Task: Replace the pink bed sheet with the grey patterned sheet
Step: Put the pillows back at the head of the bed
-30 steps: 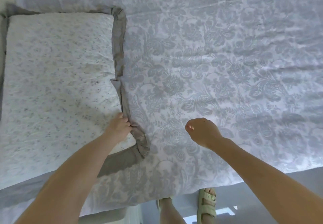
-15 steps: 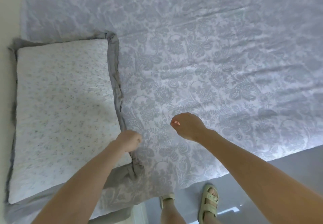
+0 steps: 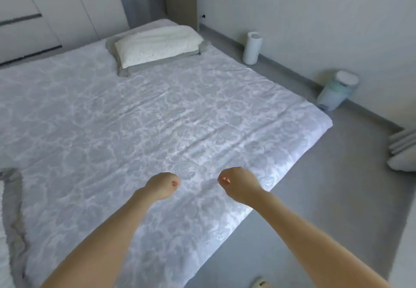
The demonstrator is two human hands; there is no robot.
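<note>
The grey patterned sheet lies spread flat across the whole mattress, with shallow creases running across its middle; its right edge drapes down to the grey floor. The left hand and the right hand are held side by side over the near right part of the sheet, close together but apart from each other. The fingers of both hands are curled into the palms as fists, with nothing held in either. Contact between the hands and the sheet cannot be determined. A white pillow with a grey border rests on the far end of the sheet, towards the right. A second grey-bordered pillow is cut off by the near left edge of the view. On the floor along the right wall stand a white cylinder and, nearer, a pale bin with a white lid. Folded white bedding lies at the right edge. White wardrobe doors stand at the far left.
</note>
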